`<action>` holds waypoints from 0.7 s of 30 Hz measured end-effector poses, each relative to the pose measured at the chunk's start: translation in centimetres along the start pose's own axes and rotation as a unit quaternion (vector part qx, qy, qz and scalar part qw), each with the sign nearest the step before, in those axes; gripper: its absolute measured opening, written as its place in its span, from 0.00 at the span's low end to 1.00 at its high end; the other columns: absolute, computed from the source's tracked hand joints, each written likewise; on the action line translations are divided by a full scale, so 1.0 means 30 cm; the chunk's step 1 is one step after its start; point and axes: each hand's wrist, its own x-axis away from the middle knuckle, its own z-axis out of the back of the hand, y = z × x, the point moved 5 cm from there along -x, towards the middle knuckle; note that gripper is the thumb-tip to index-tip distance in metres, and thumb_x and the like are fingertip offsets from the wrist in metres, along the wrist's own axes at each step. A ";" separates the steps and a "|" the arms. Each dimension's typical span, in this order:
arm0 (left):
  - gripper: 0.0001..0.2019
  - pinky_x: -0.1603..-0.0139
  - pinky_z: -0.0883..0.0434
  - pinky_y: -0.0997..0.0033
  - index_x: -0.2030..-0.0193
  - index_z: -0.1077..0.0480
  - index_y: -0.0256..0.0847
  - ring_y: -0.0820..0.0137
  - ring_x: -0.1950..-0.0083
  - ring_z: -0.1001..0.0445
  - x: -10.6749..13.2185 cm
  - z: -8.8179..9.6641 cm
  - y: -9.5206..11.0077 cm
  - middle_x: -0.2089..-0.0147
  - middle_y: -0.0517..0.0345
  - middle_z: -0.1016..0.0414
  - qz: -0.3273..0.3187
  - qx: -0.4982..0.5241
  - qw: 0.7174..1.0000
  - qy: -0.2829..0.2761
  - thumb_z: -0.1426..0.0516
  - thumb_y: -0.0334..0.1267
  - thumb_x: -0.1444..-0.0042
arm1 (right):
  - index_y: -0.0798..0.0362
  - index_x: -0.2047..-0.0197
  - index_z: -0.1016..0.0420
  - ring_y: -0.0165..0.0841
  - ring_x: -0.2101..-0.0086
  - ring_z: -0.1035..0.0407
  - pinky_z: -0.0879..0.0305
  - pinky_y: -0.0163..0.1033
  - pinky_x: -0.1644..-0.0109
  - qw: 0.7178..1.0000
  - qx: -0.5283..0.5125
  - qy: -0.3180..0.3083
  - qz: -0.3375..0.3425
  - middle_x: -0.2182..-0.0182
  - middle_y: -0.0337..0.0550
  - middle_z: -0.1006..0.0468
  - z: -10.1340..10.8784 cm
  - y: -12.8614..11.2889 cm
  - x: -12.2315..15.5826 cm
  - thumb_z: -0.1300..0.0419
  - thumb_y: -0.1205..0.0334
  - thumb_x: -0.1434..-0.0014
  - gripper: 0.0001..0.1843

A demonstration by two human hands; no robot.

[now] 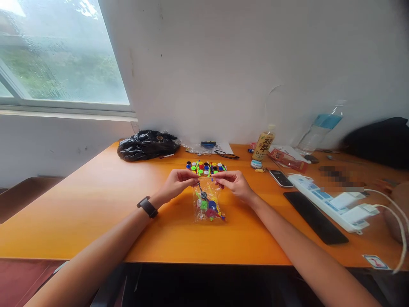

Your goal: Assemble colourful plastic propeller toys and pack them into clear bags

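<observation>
A clear plastic bag (198,213) hangs upright between my hands, over the front middle of the table. Small colourful plastic pieces show through it, among them a green round piece (203,205), a blue one, a red one and yellow and black sticks. My left hand (179,184), with a dark watch on its wrist, pinches the bag's top left corner. At the top right corner my right hand (234,184) pinches the same bag. Just behind the hands lies a cluster of small multicoloured plastic pieces (206,166), partly hidden by the fingers.
On the wooden table (79,217), a black plastic bag (147,145) lies back left, near glasses (226,154). To the right are a drink bottle (263,144), a phone (281,178), a white power strip (322,200) with cables and a dark flat slab (315,217).
</observation>
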 end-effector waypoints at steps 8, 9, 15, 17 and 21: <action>0.12 0.54 0.21 0.64 0.62 0.15 0.35 0.64 0.61 0.18 0.005 0.011 0.008 0.64 0.47 0.15 0.008 -0.007 1.000 0.022 0.28 0.44 0.47 | 0.50 0.60 0.10 0.34 0.69 0.28 0.31 0.39 0.65 0.999 -0.022 -0.007 0.027 0.69 0.46 0.15 0.007 -0.028 0.005 0.30 0.55 0.43 0.11; 0.13 0.54 0.20 0.64 0.62 0.15 0.35 0.64 0.61 0.18 0.007 0.010 0.009 0.63 0.47 0.15 0.005 -0.008 1.000 0.023 0.28 0.44 0.47 | 0.51 0.60 0.10 0.34 0.70 0.28 0.31 0.40 0.65 1.000 -0.020 -0.004 0.023 0.69 0.45 0.16 0.004 -0.032 0.007 0.29 0.55 0.43 0.11; 0.17 0.49 0.20 0.61 0.55 0.16 0.36 0.61 0.55 0.17 0.015 -0.016 0.011 0.54 0.46 0.14 -0.032 -0.016 0.999 0.015 0.28 0.46 0.47 | 0.52 0.57 0.13 0.32 0.73 0.29 0.31 0.38 0.67 1.000 0.001 -0.017 -0.021 0.70 0.43 0.18 -0.054 -0.025 0.014 0.27 0.47 0.43 0.18; 0.18 0.50 0.21 0.62 0.54 0.16 0.36 0.62 0.55 0.18 0.016 -0.026 0.020 0.54 0.46 0.14 -0.046 -0.037 0.998 0.008 0.29 0.48 0.45 | 0.53 0.61 0.13 0.32 0.73 0.30 0.33 0.37 0.68 0.999 0.024 -0.022 -0.022 0.72 0.43 0.19 -0.070 -0.020 0.016 0.27 0.46 0.43 0.18; 0.20 0.60 0.25 0.69 0.59 0.17 0.35 0.67 0.63 0.22 0.016 -0.044 0.035 0.63 0.50 0.17 -0.045 -0.087 0.995 -0.029 0.34 0.54 0.39 | 0.53 0.62 0.13 0.31 0.74 0.31 0.32 0.38 0.69 0.999 0.038 -0.021 -0.003 0.72 0.42 0.19 -0.063 -0.038 0.021 0.28 0.44 0.43 0.19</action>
